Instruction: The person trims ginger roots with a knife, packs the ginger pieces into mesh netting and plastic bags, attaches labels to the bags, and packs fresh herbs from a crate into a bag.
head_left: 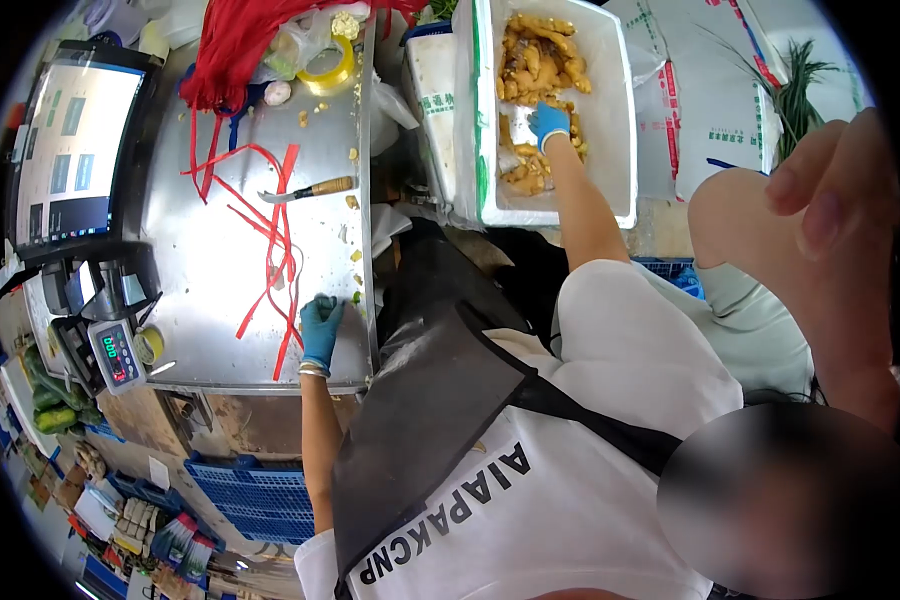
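Note:
My right hand (549,124), in a blue glove, reaches into a white foam box (618,120) and touches the ginger (537,62) inside. Its fingers look slightly apart, and I see nothing gripped in them. On the metal table (195,290), my left hand (320,328), also blue-gloved, rests near the edge with its fingers bunched together. Whatever they may hold is hidden. Red straps (275,255) lie tangled beside that hand. Farther up lies a hooked knife with a wooden handle (328,187). Small ginger scraps (352,202) are scattered along the table edge.
A monitor (65,150) and a scale display (116,357) stand at the left. Yellow tape (330,68) and a red net bag (232,50) are at the table's far end. Another person's bare hand (835,190) shows at right. Blue crates (255,500) stand below.

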### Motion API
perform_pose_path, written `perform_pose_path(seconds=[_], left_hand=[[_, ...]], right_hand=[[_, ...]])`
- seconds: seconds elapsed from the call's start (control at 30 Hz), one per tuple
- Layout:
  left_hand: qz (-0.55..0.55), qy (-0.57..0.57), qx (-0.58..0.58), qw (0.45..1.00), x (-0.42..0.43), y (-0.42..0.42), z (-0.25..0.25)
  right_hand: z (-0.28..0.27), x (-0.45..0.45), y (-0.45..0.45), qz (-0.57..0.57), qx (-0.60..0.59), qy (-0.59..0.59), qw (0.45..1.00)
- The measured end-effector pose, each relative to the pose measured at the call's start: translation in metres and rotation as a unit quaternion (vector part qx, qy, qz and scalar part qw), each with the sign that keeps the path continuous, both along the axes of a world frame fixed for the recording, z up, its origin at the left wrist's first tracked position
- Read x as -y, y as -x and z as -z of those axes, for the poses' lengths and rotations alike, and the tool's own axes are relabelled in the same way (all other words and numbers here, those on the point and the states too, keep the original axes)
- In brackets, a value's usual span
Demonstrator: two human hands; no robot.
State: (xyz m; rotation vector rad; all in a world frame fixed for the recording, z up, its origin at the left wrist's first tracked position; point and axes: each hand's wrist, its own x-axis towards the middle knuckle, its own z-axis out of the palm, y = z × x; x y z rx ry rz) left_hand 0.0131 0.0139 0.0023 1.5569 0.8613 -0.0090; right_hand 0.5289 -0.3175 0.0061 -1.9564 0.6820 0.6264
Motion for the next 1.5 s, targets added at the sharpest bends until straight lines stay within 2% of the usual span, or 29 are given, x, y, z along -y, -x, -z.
perform_pose_path(seconds=[0.03, 0.13, 0.17, 0.2, 0.27, 0.3, 0.4, 0.43, 0.53, 0.57, 0.6, 0.67, 0.77, 0.87, 0.9, 0.97, 1.13, 1.17, 1.27, 1.3, 1.4, 1.47, 1.5], left_hand=[[0.038, -0.033, 0.004, 0.999, -0.003, 0.001, 0.003], [0.013, -0.032, -0.005, 0.999, 0.002, -0.002, -0.004], [0.065, -0.128, -0.012, 0.99, 0.0, 0.005, 0.01], [0.023, -0.068, -0.023, 0.997, 0.005, -0.005, -0.012], [0.002, -0.046, -0.006, 0.999, 0.006, -0.001, -0.002], [-0.001, -0.049, -0.028, 0.998, 0.006, -0.003, -0.002], [-0.005, -0.038, -0.068, 0.997, 0.005, -0.006, -0.005], [-0.005, -0.023, -0.063, 0.998, 0.004, -0.007, -0.004], [-0.008, -0.034, -0.044, 0.998, 0.002, 0.006, 0.008], [-0.017, -0.028, -0.041, 0.999, 0.003, 0.002, 0.005], [-0.027, -0.023, -0.039, 0.999, 0.004, -0.001, 0.001], [-0.015, -0.01, -0.061, 0.998, 0.0, -0.002, 0.001], [-0.025, -0.004, -0.054, 0.998, -0.001, 0.004, 0.015], [0.029, -0.082, -0.076, 0.993, -0.004, 0.009, 0.023], [0.015, -0.045, -0.051, 0.998, -0.003, 0.004, 0.015], [0.003, -0.049, -0.059, 0.997, 0.0, 0.003, 0.013], [0.003, -0.076, -0.096, 0.992, 0.002, -0.002, 0.002], [0.044, -0.122, -0.069, 0.989, 0.001, -0.003, -0.001], [0.043, -0.072, -0.103, 0.991, -0.001, -0.013, -0.022], [0.042, -0.09, -0.112, 0.989, 0.001, -0.022, -0.038], [0.009, -0.016, -0.026, 1.0, 0.006, -0.062, -0.089], [-0.005, 0.059, 0.007, 0.998, 0.008, -0.089, -0.121], [-0.031, 0.113, 0.02, 0.993, 0.009, -0.105, -0.139]], right_hand=[[0.005, -0.001, -0.014, 0.052, 0.007, -0.023, 0.998], [0.039, -0.007, -0.059, 0.107, -0.003, -0.001, 0.994], [0.069, -0.004, -0.084, 0.061, -0.012, 0.08, 0.995], [0.064, -0.017, -0.089, 0.062, 0.01, 0.151, 0.987], [0.027, -0.059, -0.083, 0.061, 0.053, 0.289, 0.954], [0.007, -0.07, -0.084, 0.071, 0.027, 0.293, 0.953], [0.007, -0.068, -0.101, 0.076, -0.008, 0.266, 0.961], [0.011, -0.061, -0.1, 0.128, 0.044, 0.233, 0.963], [0.016, -0.012, -0.077, 0.142, 0.137, 0.012, 0.98], [0.052, 0.021, -0.083, 0.184, 0.103, -0.112, 0.971], [0.045, 0.032, -0.069, 0.199, 0.097, -0.216, 0.951], [0.02, 0.049, -0.023, 0.222, 0.082, -0.419, 0.877], [-0.017, 0.037, 0.02, 0.261, 0.008, -0.603, 0.754], [-0.039, 0.025, 0.045, 0.286, -0.064, -0.751, 0.591], [-0.034, 0.027, 0.049, 0.271, -0.057, -0.758, 0.59], [-0.023, 0.026, 0.058, 0.241, -0.04, -0.772, 0.587], [-0.064, 0.0, 0.069, 0.151, -0.071, -0.808, 0.565], [-0.071, -0.004, 0.071, 0.131, -0.078, -0.807, 0.57], [-0.084, -0.015, 0.073, 0.053, -0.121, -0.787, 0.603], [-0.087, -0.023, 0.074, 0.017, -0.141, -0.771, 0.62], [-0.105, -0.068, 0.094, -0.079, -0.205, -0.715, 0.664], [-0.144, -0.113, 0.132, -0.119, -0.224, -0.668, 0.699], [-0.133, -0.128, 0.14, -0.153, -0.308, -0.658, 0.67]])
